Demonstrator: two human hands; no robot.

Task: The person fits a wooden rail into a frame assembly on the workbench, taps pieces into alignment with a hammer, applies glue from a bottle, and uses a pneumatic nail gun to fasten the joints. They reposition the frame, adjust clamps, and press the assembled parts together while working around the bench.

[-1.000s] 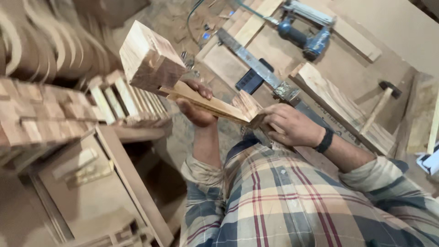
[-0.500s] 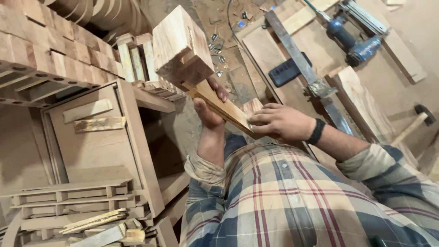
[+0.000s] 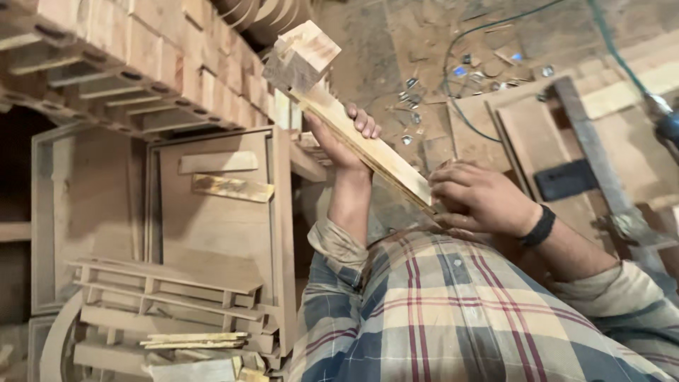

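I hold up a pale wooden piece [image 3: 353, 138]: a long flat slat with a chunky block [image 3: 300, 55] fixed at its far end. My left hand [image 3: 346, 138] grips the slat from below near its middle, fingers curled over its edge. My right hand [image 3: 477, 198], with a black band on the wrist, is closed on the slat's near end, close to my plaid shirt [image 3: 438, 311]. The piece tilts up and away to the left.
Wooden cabinet frames and panels [image 3: 212, 212] are stacked at the left, with slats and offcuts [image 3: 191, 339] below. Rows of wood blocks [image 3: 141, 49] run along the top left. Boards, a metal clamp bar [image 3: 594, 155], a cable and scattered small hardware [image 3: 424, 99] lie at the right.
The view has swung left and down, bringing the stacked frames into view. The wooden piece has tilted more upright, with both hands still holding it.
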